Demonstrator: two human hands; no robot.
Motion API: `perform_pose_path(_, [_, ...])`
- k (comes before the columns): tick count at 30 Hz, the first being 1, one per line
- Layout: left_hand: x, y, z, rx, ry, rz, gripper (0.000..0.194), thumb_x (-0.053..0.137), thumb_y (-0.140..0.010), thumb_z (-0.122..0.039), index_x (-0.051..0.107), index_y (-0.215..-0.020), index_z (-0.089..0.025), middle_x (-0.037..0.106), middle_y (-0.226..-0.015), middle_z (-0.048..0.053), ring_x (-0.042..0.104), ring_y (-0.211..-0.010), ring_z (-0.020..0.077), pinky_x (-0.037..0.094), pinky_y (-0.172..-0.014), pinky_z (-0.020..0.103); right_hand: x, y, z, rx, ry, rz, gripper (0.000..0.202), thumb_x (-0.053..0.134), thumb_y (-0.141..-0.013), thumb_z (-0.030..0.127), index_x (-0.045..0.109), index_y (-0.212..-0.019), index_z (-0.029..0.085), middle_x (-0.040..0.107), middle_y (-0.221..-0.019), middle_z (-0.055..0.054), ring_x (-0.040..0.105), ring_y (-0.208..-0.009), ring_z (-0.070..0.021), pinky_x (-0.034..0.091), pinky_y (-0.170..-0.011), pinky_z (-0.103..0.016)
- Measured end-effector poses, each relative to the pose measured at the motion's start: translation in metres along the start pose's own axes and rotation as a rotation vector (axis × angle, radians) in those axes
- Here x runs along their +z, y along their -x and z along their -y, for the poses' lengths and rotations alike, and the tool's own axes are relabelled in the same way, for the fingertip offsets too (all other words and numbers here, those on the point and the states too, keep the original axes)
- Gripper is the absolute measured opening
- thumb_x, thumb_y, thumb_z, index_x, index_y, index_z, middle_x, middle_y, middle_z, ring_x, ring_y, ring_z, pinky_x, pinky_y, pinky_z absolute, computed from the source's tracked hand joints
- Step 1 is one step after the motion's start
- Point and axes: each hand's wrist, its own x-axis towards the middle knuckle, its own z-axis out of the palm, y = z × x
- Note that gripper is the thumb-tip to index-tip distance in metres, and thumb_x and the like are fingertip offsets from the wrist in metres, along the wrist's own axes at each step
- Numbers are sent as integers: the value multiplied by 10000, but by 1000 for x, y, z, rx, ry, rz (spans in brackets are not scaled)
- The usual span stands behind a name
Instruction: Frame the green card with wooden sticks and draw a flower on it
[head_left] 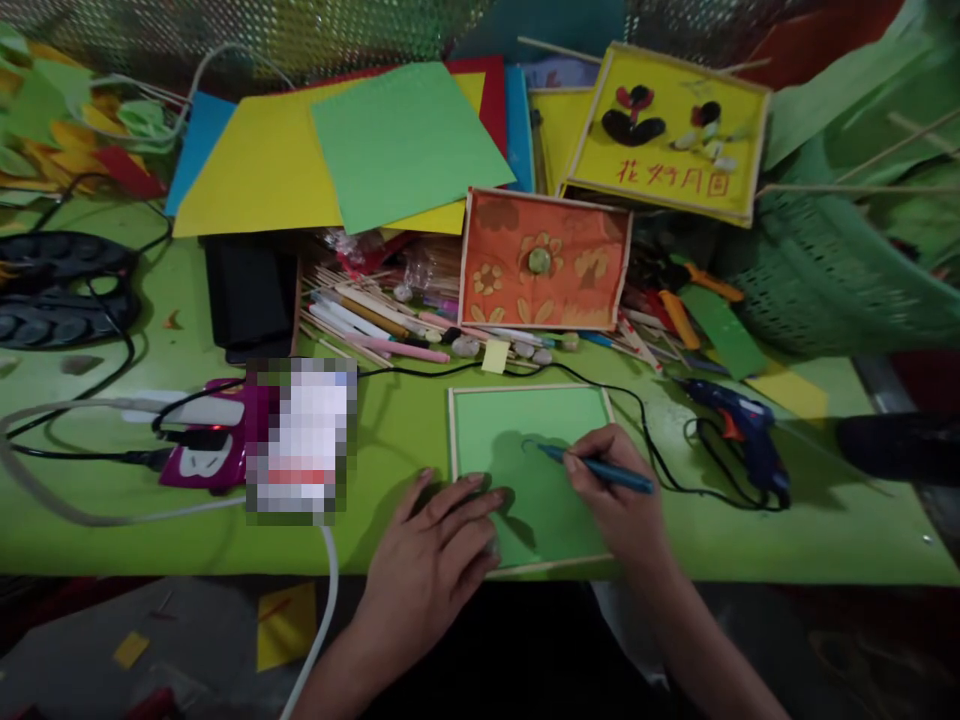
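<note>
A green sheet (559,540) edged with thin wooden strips lies flat near the table's front edge. My right hand (619,495) is closed around a dark teal pen (619,474), its tip just right of a short curved line on the sheet's upper part. Across the sheet's left edge rests my left hand (442,540), palm down with the fingers spread, holding nothing that I can see. Its fingertips and the pen's tip are apart.
A blue glue gun (750,430) and its black cord lie to the right. Left are a purple power strip (202,465) and a blurred phone (300,435). Behind stand an orange framed picture (544,265), pens, sticks, coloured paper (412,140) and a green basket (840,270).
</note>
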Motion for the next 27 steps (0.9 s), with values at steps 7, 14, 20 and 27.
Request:
perform_pose_path(7, [-5, -2, -2, -7, -9, 35, 116, 579, -984, -166, 660, -1012, -244, 732, -1313, -39, 604, -1318, 193, 251, -1224, 420, -2, 1, 0, 34, 9, 10, 109, 643, -871, 255, 550, -817, 236, 563, -654, 51, 501, -538, -117, 396, -509, -242])
perform_pose_path(14, [-5, -3, -2, -15, -5, 49, 124, 570, -990, -172, 674, -997, -240, 740, -1297, -30, 604, -1317, 185, 256, -1241, 437, -3, 1, 0, 40, -8, 29, 105, 649, -871, 252, 560, -818, 236, 570, -657, 45, 508, -554, -123, 390, -511, -250])
perform_pose_path(20, [-5, -2, -1, -23, -13, 57, 110, 580, -994, -190, 675, -995, -244, 734, -1308, -45, 597, -1323, 175, 221, -1257, 415, -3, 2, 0, 41, -23, 45, 106, 655, -881, 256, 567, -825, 235, 570, -668, 44, 501, -561, -121, 394, -520, -250])
perform_pose_path(27, [-3, 0, -1, -15, -18, 61, 129, 564, -1007, -201, 683, -1013, -251, 722, -1330, -43, 583, -1341, 177, 217, -1267, 429, -3, 1, 4, 61, -42, 59, 109, 653, -875, 265, 571, -812, 229, 563, -659, 39, 494, -549, -117, 390, -511, -250])
